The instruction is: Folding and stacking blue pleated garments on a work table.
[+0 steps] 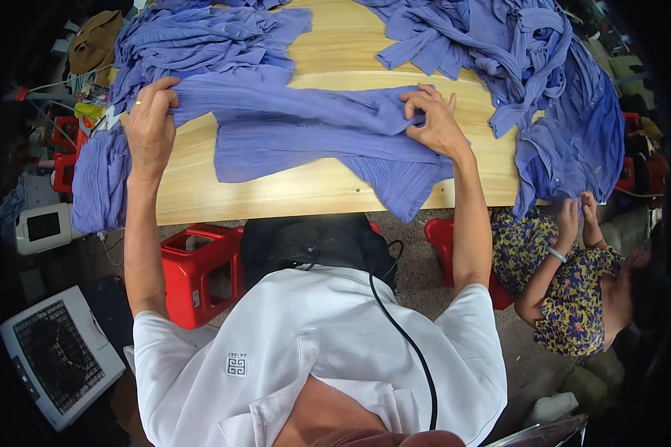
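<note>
A violet-blue crinkled garment (276, 145) stretches across the wooden table (201, 195) in front of me. At its left end my left hand (150, 127), wearing a ring, is closed on the cloth with curled fingers. My right hand (438, 125) pinches the cloth between thumb and forefinger at the other end, its remaining fingers raised. A long strip of fabric runs taut between both hands. Below it the rest of the garment lies loosely, one corner hanging over the near table edge. The cloth inside each grip is partly hidden.
Heaps of similar garments lie at the far left (201, 41) and right (529, 56). A folded pile (101, 179) sits at the left edge. Another person (574, 290) handles cloth at right. Red stools (201, 272) stand below; a black cable (402, 328) crosses my shirt.
</note>
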Demonstrator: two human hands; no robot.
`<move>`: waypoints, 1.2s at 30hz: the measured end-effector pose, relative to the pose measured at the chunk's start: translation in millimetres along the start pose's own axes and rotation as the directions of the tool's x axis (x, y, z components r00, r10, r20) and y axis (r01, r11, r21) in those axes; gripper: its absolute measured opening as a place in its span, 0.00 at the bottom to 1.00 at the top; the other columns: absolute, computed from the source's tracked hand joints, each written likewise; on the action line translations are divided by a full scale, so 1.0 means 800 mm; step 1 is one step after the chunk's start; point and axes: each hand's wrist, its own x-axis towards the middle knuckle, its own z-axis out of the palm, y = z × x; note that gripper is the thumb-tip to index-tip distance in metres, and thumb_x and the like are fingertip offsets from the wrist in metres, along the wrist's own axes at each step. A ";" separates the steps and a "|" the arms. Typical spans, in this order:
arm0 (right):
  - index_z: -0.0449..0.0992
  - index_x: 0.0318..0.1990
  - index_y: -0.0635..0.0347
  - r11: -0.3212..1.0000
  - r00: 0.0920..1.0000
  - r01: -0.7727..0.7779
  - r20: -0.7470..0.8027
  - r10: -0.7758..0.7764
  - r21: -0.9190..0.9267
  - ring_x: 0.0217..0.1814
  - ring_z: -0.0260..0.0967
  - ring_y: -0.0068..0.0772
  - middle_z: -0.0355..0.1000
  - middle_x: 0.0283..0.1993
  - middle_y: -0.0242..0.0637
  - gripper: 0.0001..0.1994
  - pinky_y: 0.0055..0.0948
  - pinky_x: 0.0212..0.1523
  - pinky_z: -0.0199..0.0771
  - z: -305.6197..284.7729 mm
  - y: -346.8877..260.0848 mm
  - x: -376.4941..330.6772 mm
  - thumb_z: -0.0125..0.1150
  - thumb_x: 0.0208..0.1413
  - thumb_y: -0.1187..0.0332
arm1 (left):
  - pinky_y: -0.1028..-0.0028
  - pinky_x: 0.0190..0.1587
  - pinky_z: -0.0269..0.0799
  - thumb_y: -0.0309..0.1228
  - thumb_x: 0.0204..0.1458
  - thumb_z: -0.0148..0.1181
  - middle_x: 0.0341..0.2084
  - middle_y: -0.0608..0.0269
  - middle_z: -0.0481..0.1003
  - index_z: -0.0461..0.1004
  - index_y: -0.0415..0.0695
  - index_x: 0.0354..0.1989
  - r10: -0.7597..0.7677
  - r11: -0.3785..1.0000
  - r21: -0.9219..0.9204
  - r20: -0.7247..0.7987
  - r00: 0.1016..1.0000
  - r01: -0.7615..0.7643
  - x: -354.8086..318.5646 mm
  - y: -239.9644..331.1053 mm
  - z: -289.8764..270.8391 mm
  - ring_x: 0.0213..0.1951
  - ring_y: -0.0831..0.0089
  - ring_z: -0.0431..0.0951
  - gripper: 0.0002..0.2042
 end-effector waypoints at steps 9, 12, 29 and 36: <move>0.81 0.37 0.51 0.986 0.949 0.117 -0.280 -0.146 -0.118 0.70 0.71 0.44 0.81 0.53 0.30 0.11 0.81 0.81 0.32 0.030 -0.003 -0.007 0.80 0.50 0.67 | 0.61 0.48 0.81 0.10 0.44 0.60 0.48 0.53 0.82 0.73 0.39 0.35 0.079 0.996 0.027 0.023 0.997 -0.080 0.011 -0.009 0.012 0.47 0.52 0.84 0.12; 0.78 0.34 0.53 0.977 0.800 0.149 -0.561 -0.211 -0.155 0.53 0.76 0.42 0.78 0.42 0.32 0.08 0.76 0.80 0.46 0.025 0.002 -0.012 0.70 0.49 0.77 | 0.62 0.51 0.83 0.13 0.43 0.64 0.47 0.52 0.82 0.76 0.40 0.32 0.339 0.937 0.154 -0.197 0.920 -0.313 0.006 -0.014 0.010 0.50 0.53 0.84 0.10; 0.86 0.52 0.50 0.940 0.934 0.116 -0.286 -0.213 -0.320 0.65 0.73 0.44 0.80 0.54 0.33 0.21 0.67 0.81 0.52 0.029 -0.029 -0.025 0.71 0.49 0.78 | 0.53 0.60 0.71 0.33 0.57 0.72 0.55 0.47 0.80 0.74 0.41 0.51 -0.265 0.853 -0.223 0.594 0.760 0.472 -0.089 0.061 0.106 0.58 0.47 0.79 0.18; 0.89 0.50 0.51 0.962 0.825 0.166 -0.505 -0.256 -0.216 0.53 0.78 0.38 0.81 0.53 0.36 0.19 0.46 0.62 0.71 0.033 0.005 -0.030 0.69 0.51 0.80 | 0.57 0.45 0.77 0.29 0.56 0.72 0.38 0.50 0.82 0.81 0.40 0.47 -0.387 0.792 -0.204 0.562 0.731 0.576 -0.073 0.057 0.129 0.41 0.51 0.83 0.13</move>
